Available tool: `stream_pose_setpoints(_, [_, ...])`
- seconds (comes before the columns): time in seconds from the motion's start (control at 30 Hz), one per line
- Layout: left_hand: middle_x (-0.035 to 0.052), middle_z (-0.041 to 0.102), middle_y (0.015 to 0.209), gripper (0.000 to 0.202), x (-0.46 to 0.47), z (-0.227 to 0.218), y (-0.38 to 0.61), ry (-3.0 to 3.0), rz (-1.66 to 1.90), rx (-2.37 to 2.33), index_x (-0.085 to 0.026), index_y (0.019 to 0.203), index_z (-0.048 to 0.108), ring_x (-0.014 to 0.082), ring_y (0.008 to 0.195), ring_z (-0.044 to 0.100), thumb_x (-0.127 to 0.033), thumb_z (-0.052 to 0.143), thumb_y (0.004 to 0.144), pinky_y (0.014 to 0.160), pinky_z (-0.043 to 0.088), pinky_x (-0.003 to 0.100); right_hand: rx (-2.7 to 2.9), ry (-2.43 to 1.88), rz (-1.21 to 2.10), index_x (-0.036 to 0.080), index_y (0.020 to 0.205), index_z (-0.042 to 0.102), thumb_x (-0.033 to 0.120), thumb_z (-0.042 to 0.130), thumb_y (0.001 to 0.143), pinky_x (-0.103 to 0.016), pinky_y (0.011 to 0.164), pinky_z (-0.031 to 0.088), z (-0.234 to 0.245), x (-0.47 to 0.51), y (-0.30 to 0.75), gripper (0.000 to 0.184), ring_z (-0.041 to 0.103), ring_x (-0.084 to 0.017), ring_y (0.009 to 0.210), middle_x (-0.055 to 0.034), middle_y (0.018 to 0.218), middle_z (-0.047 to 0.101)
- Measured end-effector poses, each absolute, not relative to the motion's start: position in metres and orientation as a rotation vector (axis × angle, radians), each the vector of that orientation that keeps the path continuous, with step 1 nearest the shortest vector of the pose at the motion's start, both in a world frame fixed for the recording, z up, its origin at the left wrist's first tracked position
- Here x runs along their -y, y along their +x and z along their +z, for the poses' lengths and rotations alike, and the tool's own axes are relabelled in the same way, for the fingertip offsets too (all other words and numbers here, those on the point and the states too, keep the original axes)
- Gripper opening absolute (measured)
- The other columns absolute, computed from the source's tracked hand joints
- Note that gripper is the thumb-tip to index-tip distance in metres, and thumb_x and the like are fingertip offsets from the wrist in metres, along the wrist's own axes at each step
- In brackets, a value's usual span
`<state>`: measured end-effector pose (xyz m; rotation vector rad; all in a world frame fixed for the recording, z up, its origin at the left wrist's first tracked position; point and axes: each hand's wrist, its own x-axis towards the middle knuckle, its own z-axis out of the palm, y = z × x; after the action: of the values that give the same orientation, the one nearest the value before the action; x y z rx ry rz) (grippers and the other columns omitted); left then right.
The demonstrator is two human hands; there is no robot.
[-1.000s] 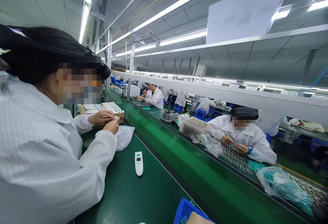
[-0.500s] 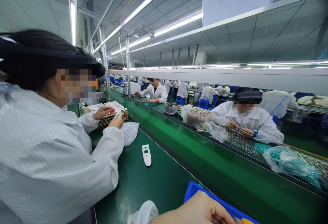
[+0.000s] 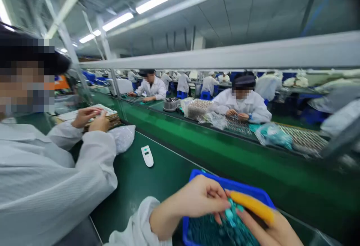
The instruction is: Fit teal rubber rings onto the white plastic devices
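My left hand (image 3: pixel 201 199) is closed in a pinch on a small teal plastic part (image 3: pixel 230 213), above a blue bin (image 3: pixel 188 231). My right hand (image 3: pixel 277 229) comes in from the lower right and is closed around a hand tool with a curved yellow handle (image 3: pixel 251 205). The tool's working end is hidden by my fingers and the teal pieces. Both hands nearly meet over the bin, where many teal pieces (image 3: pixel 206 231) lie loose, blurred by motion.
A white plastic casing (image 3: pixel 147 156) lies on the green table (image 3: pixel 135 186). At left a co-worker (image 3: pixel 56 171) in a white coat handles something beside stacked boards and a plastic bag (image 3: pixel 123 138). Across the green divider (image 3: pixel 174 137) another co-worker (image 3: pixel 243 101) works among bagged parts.
My view has turned right and down. The blue bin and both my hands now show more fully; earlier only my left hand and a bit of yellow were visible at the bottom edge.
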<state>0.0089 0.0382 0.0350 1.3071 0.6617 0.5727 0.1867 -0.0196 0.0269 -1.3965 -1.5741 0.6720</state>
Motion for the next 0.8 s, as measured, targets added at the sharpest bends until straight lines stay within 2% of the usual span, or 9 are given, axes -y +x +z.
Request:
stream_pose_setpoints(0.07, [-0.003,0.059,0.051,0.039,-0.036,0.039,0.008,1.272,0.557,-0.655,-0.014,0.064,0.059,0.0075,0.042,0.055,-0.047,0.079,0.057,0.042,0.041,0.016,1.506,-1.361,0.727,0.026,0.085,0.076,0.04,0.068,0.072,-0.03,0.076,0.059,0.032,0.026,0.183,0.02,0.072,-0.023,0.079,-0.0046,0.086,0.076])
stream_pose_setpoints(0.17, [-0.0029,0.06,0.051,0.034,-0.034,0.043,0.004,1.212,0.57,-0.658,-0.014,0.066,0.058,0.0063,0.043,0.056,-0.042,0.077,0.063,0.043,0.042,0.014,1.257,-1.367,0.612,0.023,0.084,0.075,0.04,0.069,0.07,-0.026,0.061,0.06,0.035,0.035,0.181,0.023,0.071,-0.021,0.068,-0.005,0.077,0.076])
stream_pose_setpoints(0.3, [-0.0021,0.061,0.05,0.029,-0.027,0.05,0.0,1.167,0.618,-0.658,-0.013,0.065,0.057,0.0068,0.042,0.058,-0.035,0.077,0.065,0.042,0.043,0.014,1.268,-1.48,0.434,0.022,0.08,0.073,0.042,0.07,0.072,-0.023,0.045,0.052,0.031,0.045,0.184,0.022,0.06,-0.016,0.05,-0.0018,0.06,0.067])
stream_pose_setpoints(0.4, [-0.0017,0.062,0.049,0.026,-0.024,0.053,-0.001,1.152,0.634,-0.669,-0.013,0.064,0.058,0.0069,0.041,0.058,-0.032,0.076,0.066,0.042,0.044,0.014,1.453,-1.478,0.36,0.023,0.084,0.069,0.037,0.064,0.08,-0.021,0.044,0.045,0.033,0.049,0.184,0.015,0.049,-0.011,0.047,0.001,0.062,0.057])
stream_pose_setpoints(0.57, [-0.0015,0.063,0.05,0.023,-0.023,0.051,-0.003,1.137,0.636,-0.706,-0.013,0.065,0.059,0.0079,0.041,0.059,-0.028,0.076,0.066,0.041,0.045,0.014,1.652,-1.42,0.351,0.024,0.09,0.061,0.031,0.053,0.089,-0.021,0.042,0.041,0.04,0.053,0.177,0.011,0.047,-0.01,0.05,0.0,0.075,0.052])
stream_pose_setpoints(0.8, [-0.0023,0.063,0.048,0.019,-0.02,0.053,-0.006,1.107,0.611,-0.688,-0.013,0.062,0.059,0.0081,0.04,0.059,-0.022,0.075,0.066,0.039,0.046,0.014,1.75,-1.462,0.156,0.027,0.096,0.059,0.03,0.058,0.088,-0.022,0.042,0.038,0.047,0.059,0.175,0.009,0.041,-0.008,0.046,0.0023,0.078,0.054])
